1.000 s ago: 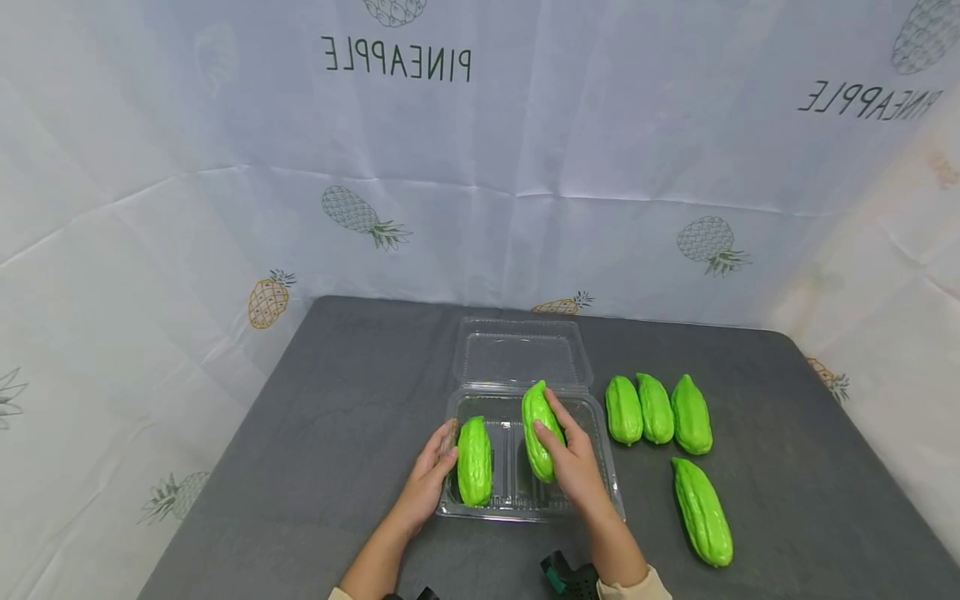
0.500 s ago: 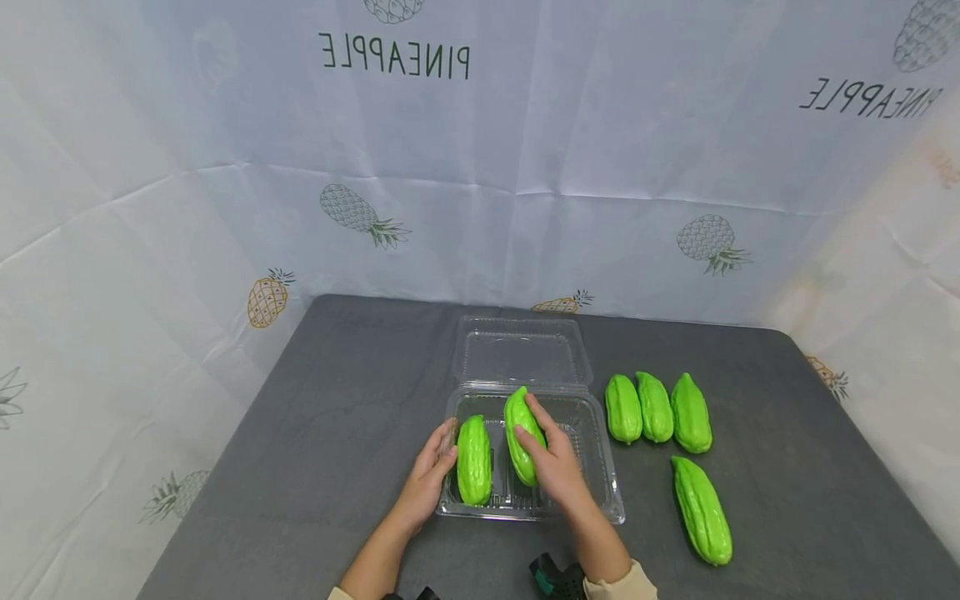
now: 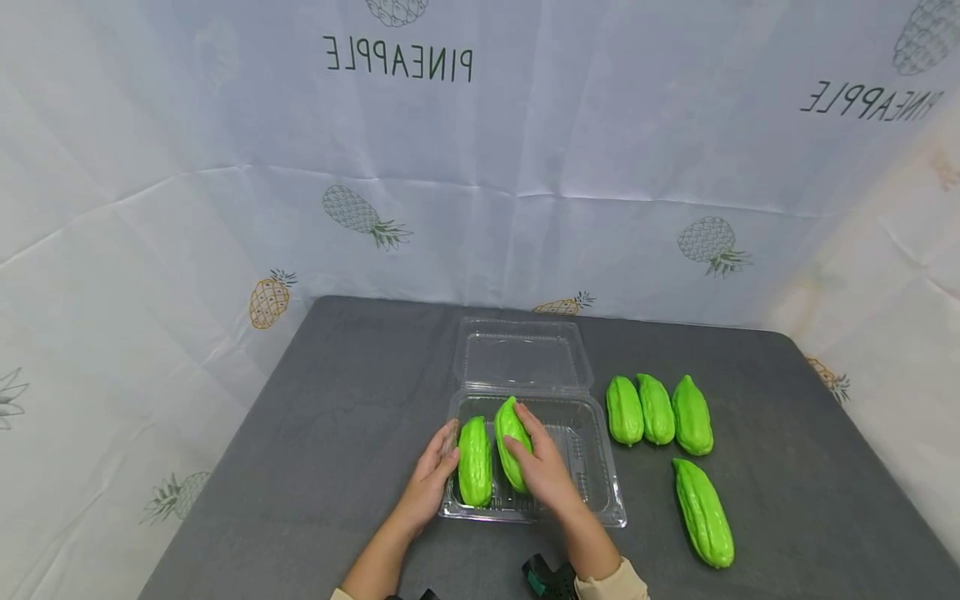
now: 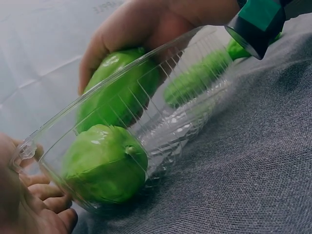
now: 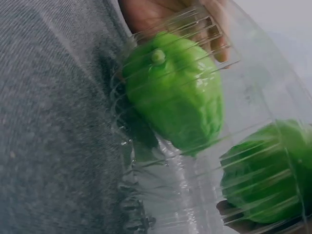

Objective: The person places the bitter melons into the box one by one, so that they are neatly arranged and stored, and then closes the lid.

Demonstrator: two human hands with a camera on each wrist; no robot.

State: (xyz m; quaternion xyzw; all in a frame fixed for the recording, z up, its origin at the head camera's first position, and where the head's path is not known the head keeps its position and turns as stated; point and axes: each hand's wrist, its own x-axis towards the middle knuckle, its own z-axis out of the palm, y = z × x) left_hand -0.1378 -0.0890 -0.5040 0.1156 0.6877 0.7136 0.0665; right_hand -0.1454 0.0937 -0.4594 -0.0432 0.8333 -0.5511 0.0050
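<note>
Plastic box [image 3: 592, 458], gourd [image 3: 475, 462] inside, another [image 3: 512, 468] in right grip [image 3: 546, 470]

bright from above the table, murky at the wrists

the head view is bright and evenly lit, a warm glow washing the right side of the backdrop [image 3: 525, 150]. a narrow shadow hugs the left edge of the lone vegetable [image 3: 703, 512]. thin glints line the clear container [image 3: 588, 450]. both wrist views look dimmer, cooler and softer; in the right one, plastic reflections streak and haze the gripped vegetable [image 5: 268, 175] at lower right.
</note>
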